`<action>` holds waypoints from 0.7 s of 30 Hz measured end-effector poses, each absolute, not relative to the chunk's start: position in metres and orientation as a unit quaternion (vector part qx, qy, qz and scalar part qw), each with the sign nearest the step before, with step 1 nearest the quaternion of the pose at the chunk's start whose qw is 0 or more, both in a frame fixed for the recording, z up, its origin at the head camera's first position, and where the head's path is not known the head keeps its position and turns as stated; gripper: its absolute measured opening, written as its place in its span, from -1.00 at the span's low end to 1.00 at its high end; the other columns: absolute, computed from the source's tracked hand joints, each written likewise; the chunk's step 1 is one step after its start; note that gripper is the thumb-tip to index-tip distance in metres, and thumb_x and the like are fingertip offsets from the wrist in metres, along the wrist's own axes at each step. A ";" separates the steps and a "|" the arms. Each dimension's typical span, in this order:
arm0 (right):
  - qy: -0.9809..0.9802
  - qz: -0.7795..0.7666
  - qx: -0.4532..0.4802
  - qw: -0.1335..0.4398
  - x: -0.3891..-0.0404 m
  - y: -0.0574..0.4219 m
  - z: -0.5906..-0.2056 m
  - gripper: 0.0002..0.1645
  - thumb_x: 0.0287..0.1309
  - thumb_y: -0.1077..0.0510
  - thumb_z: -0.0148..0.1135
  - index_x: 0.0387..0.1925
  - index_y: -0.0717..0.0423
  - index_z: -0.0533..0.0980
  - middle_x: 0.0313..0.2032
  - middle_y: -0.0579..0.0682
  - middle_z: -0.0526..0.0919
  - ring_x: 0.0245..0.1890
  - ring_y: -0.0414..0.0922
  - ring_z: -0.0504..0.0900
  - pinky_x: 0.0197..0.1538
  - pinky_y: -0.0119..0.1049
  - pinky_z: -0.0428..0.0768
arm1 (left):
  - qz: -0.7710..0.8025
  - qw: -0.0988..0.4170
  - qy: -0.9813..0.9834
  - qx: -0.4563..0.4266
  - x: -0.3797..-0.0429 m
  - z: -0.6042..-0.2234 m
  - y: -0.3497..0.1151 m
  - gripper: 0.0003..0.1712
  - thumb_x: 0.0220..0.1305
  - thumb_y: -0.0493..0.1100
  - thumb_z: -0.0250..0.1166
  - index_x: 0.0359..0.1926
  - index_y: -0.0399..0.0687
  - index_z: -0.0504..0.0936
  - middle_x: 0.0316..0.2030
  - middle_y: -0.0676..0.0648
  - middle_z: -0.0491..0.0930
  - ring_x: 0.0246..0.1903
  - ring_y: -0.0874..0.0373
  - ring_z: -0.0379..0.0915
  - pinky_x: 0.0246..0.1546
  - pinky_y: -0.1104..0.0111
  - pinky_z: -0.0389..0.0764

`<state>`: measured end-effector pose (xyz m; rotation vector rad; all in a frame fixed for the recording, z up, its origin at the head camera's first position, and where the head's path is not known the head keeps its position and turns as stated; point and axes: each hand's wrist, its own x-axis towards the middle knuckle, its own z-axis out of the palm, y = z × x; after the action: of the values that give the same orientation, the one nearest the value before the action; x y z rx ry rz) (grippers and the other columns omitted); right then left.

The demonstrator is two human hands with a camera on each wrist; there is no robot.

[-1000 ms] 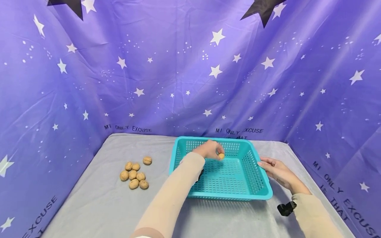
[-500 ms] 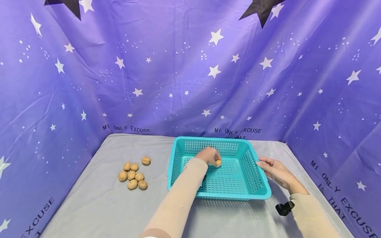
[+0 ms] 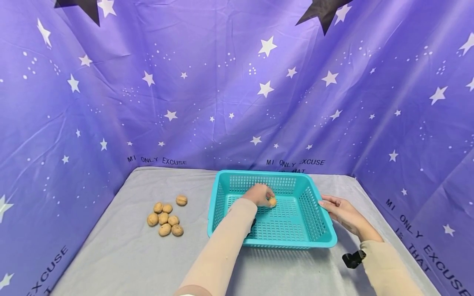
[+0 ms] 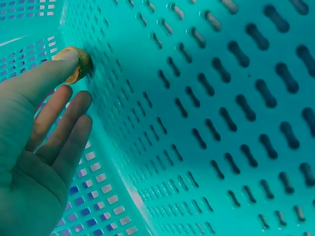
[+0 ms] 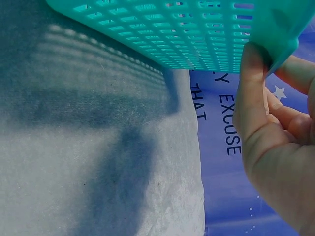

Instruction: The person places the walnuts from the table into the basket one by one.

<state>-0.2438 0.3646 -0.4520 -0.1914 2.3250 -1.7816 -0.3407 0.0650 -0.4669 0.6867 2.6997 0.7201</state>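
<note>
The walnut [image 3: 273, 202] is low inside the basket [image 3: 289, 244], close to its floor and a little back of the middle, and that is the change: a second ago I had it higher and nearer the basket's back wall, and I have since brought it down. My left hand [image 3: 257, 194] has it in a narrow pinch, thumb laid on the shell, while the other fingers [image 4: 74, 115] I can see there spread loosely clear of it (my index finger is hidden from the left wrist camera, so I can't say how firmly it presses). Whether the shell bears on the basket's slotted floor or hangs just above it, I can't tell; I judge the lowering of this one nearly done, though not the letting go. My left sleeve [image 3: 226, 242] crosses the basket's front left corner and hides part of that end. At the basket's right rim my right hand [image 3: 344, 213] grips the edge between thumb and fingers, much as it did before, which ought to keep the basket steady. Left of the basket, on the grey worktop [image 3: 148, 267], seven walnuts [image 3: 163, 218] lie bunched and an eighth walnut [image 3: 181, 200] sits apart, nearer the basket; none of these has shifted. Behind the basket hangs a starry purple curtain [image 3: 207, 82].
</note>
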 end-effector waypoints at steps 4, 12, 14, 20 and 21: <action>0.788 -0.605 -0.061 0.101 -0.246 0.366 -0.454 -0.19 0.49 0.11 0.10 0.42 0.60 0.01 0.13 0.26 0.53 -0.07 -0.21 0.67 0.03 -0.29 0.65 | 0.249 0.136 0.929 0.239 -0.342 -0.463 0.063 -0.51 0.16 -0.09 0.53 0.14 0.09 0.70 -0.02 0.09 0.68 -0.01 0.22 0.58 -0.03 0.37 0.62; 0.788 -0.604 -0.061 0.106 -0.245 0.368 -0.452 -0.18 0.49 0.10 0.10 0.43 0.58 0.00 0.18 0.36 0.47 -0.05 -0.22 0.66 0.04 -0.30 0.64 | 0.262 0.135 0.917 0.269 -0.344 -0.436 0.057 -0.51 0.21 -0.09 0.49 0.18 0.07 0.67 0.05 0.08 0.66 0.05 0.20 0.55 0.04 0.30 0.60; 0.788 -0.604 -0.061 0.106 -0.244 0.368 -0.452 -0.18 0.50 0.10 0.09 0.44 0.58 -0.01 0.18 0.35 0.47 -0.05 -0.23 0.66 0.04 -0.31 0.64 | 0.259 0.133 0.916 0.276 -0.345 -0.428 0.054 -0.51 0.21 -0.08 0.49 0.18 0.09 0.67 0.05 0.08 0.66 0.05 0.20 0.54 0.05 0.29 0.60; 0.786 -0.607 -0.060 0.105 -0.244 0.367 -0.452 -0.19 0.50 0.11 0.08 0.43 0.59 -0.02 0.15 0.29 0.51 -0.07 -0.23 0.67 0.03 -0.30 0.65 | 0.276 0.121 0.906 0.297 -0.348 -0.408 0.043 -0.50 0.22 -0.09 0.48 0.19 0.04 0.66 0.06 0.04 0.66 0.03 0.22 0.55 0.11 0.30 0.56; 0.786 -0.607 -0.061 0.105 -0.244 0.367 -0.452 -0.19 0.50 0.11 0.08 0.43 0.59 -0.01 0.14 0.28 0.52 -0.07 -0.22 0.67 0.02 -0.30 0.65 | 0.284 0.118 0.903 0.300 -0.348 -0.405 0.041 -0.50 0.22 -0.09 0.48 0.19 0.02 0.66 0.06 0.04 0.66 0.03 0.22 0.55 0.08 0.32 0.57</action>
<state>-0.2441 0.3672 -0.4522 -0.1784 2.3158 -1.7892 -0.3482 0.0410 -0.4049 0.8767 2.6408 0.8320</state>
